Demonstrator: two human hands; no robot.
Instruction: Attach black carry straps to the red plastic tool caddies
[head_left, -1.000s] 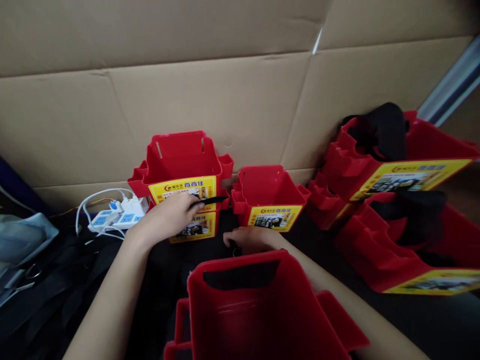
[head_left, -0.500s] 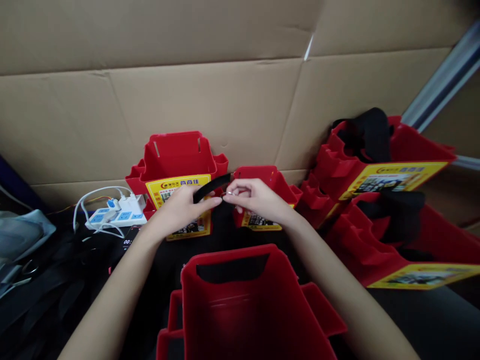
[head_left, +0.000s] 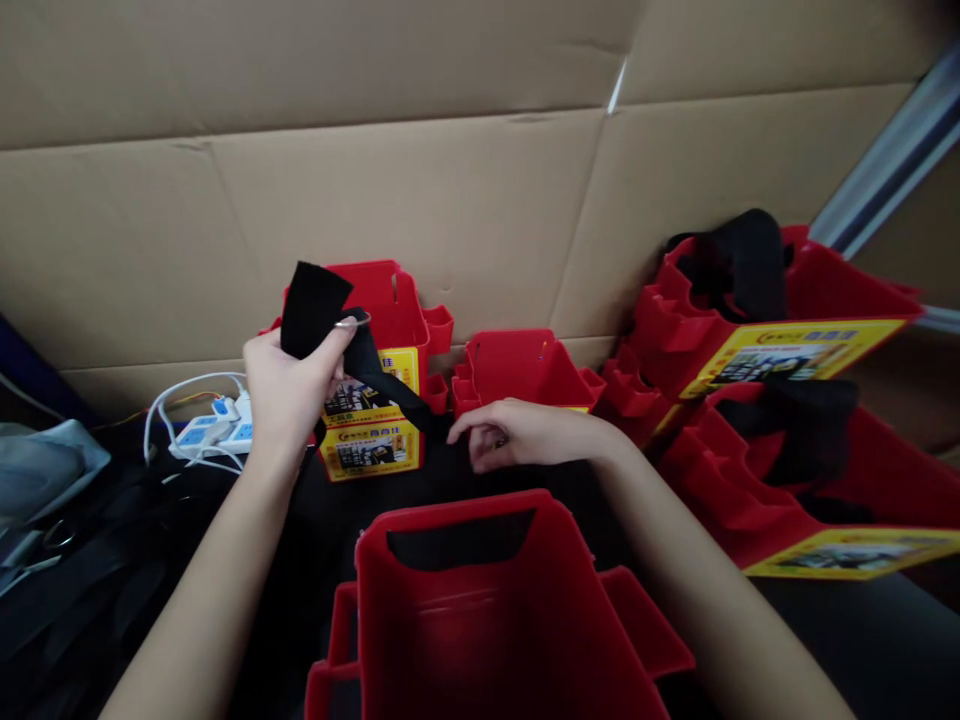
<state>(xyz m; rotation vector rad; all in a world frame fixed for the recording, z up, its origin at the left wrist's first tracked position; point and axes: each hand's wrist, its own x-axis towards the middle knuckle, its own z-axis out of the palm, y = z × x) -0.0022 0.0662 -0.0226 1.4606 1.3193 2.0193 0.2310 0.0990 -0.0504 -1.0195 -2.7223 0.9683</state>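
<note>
Nearest, a red plastic tool bin [head_left: 472, 590] stands open toward the wearer, a wide slot cut in its far wall; neither of the hands touches its rim. Just beyond it the right hand [head_left: 517, 437] hangs with fingers loosely curled and a gap between fingertips and thumb; no strap shows in its grip. Half a second ago both hands met in the middle over the strap and a bit of metal. Now they have parted, and the left hand [head_left: 292, 390] has moved off to the left and up, pinching the black webbing strap [head_left: 309, 305] with a metal ring [head_left: 352, 322] by the thumb. One broad end of the webbing stands up above the fist, while another length slopes down to the right; where that length ends is lost against the dark worktop. As I judge it, the strap and ring are now managed by the left hand alone, which leaves the right free.

Behind the left hand is a stack of labelled red bins [head_left: 405, 325], partly covered by the strap; behind the right hand, a smaller-looking red bin [head_left: 517, 365]. The bins hold their places beside the white power strip [head_left: 199, 435]. Farthest back is the creased cardboard wall [head_left: 405, 220].
</note>
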